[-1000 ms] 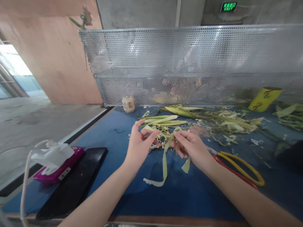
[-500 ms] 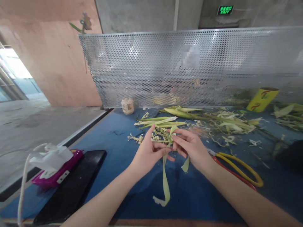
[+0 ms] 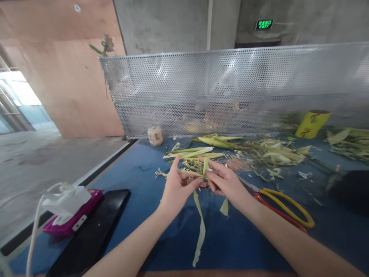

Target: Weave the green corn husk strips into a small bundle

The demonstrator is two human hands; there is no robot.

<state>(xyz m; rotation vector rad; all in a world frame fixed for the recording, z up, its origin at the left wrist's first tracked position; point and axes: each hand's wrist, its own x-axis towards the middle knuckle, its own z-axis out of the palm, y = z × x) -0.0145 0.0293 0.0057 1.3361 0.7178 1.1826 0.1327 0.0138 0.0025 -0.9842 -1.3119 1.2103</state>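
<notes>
Above the blue table, my left hand (image 3: 177, 188) pinches pale green leaf strips between thumb and fingers. Close beside it, my right hand (image 3: 227, 186) is closed on the same strips, its thumb and index finger near a short upright end. One long leaf strip (image 3: 200, 240) hangs below the hands, and a shorter strip end (image 3: 224, 207) dangles under my right hand. Just beyond the fingers lies a knotted or braided plant piece (image 3: 193, 166), partly hidden by them. Scissors with yellow and red handles (image 3: 309, 219) rest by my right forearm, their blades partly covered.
Cut leaves (image 3: 219, 142) and scraps spread along the back. A twine roll (image 3: 155, 136) and a yellow cylinder (image 3: 313, 124) stand before the perforated metal panel (image 3: 173, 80). At left lie a black flat device (image 3: 95, 227) and a purple power strip (image 3: 62, 229) with white plugs.
The hanging strip has dropped lower and straightened, and the upright end between my hands has shifted. Both hands stay close together on the strips. The whole view has tilted slightly.
</notes>
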